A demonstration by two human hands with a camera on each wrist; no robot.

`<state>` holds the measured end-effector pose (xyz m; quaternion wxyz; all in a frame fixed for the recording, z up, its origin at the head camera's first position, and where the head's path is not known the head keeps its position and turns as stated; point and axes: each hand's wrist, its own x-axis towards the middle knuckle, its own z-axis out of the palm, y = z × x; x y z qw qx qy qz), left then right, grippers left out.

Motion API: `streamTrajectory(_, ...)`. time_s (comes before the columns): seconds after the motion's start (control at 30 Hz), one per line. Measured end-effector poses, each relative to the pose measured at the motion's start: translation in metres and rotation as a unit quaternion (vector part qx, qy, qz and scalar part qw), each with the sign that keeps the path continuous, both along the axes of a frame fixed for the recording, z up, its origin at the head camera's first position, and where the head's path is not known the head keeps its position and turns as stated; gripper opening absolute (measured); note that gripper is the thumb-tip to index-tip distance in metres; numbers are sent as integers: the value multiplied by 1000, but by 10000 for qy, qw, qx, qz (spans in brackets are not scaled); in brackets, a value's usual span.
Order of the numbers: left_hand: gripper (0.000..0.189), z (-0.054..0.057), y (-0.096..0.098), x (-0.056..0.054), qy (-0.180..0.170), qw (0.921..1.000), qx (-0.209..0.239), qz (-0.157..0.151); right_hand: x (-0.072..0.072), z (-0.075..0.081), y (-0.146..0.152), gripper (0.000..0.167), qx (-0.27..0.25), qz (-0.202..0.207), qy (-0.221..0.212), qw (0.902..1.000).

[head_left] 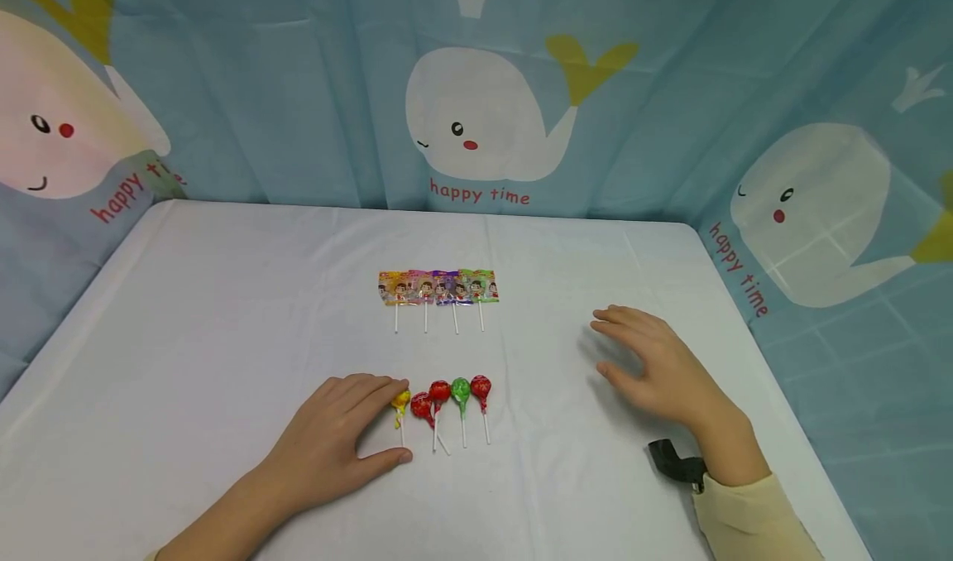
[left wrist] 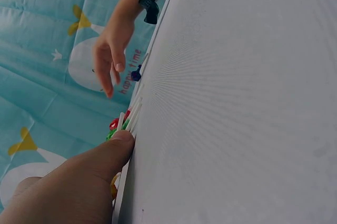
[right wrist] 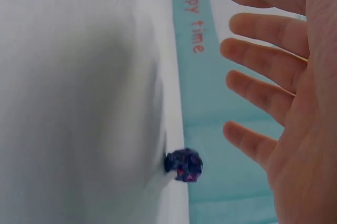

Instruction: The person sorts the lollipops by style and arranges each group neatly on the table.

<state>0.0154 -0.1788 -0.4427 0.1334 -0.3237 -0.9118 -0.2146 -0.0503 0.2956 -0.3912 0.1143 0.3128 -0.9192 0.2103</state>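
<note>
My left hand (head_left: 335, 441) rests at the left end of a row of round wrapped lollipops, its index fingertip at the head of the yellow lollipop (head_left: 402, 399). The thumb (left wrist: 113, 153) is spread apart, near the lower end of the stick. Beside it lie two red lollipops (head_left: 422, 406) with sticks crossing, a green lollipop (head_left: 461, 390) and a dark red lollipop (head_left: 481, 388). Over the right side of the table, my right hand (head_left: 651, 366) hovers with fingers spread and nothing held. A dark purple lollipop (right wrist: 185, 164) lies close by it, hidden in the head view.
Farther back, several flat-wrapped lollipops (head_left: 439, 288) lie side by side, sticks toward me. The white table (head_left: 223, 296) meets a blue curtain (head_left: 298, 89) with printed whales at its back and sides. A black strap (head_left: 676, 463) hangs at my right wrist.
</note>
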Motion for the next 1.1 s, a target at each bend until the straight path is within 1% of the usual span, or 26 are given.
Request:
streamTrajectory(0.37,82,2,0,1,-9,10000,-35,22,-2,-1,18,49,191,-264,-67,9994)
streamTrajectory(0.57,83,2,1,0,-29,10000,-27,25,-1,-1,28,51,179,-347,-122,9992)
streamTrajectory(0.67,82,2,2,0,-56,10000,-13,28,0,-1,34,54,181,-420,-252,9986)
streamTrajectory(0.87,82,2,1,0,-22,10000,-8,23,1,2,41,58,276,-643,-677,9952)
streamTrajectory(1.0,82,2,1,0,-18,10000,-13,18,2,3,45,60,232,-745,-928,9926)
streamTrajectory(1.1,82,2,1,0,-23,10000,-22,12,2,2,50,62,200,-780,-1072,9910)
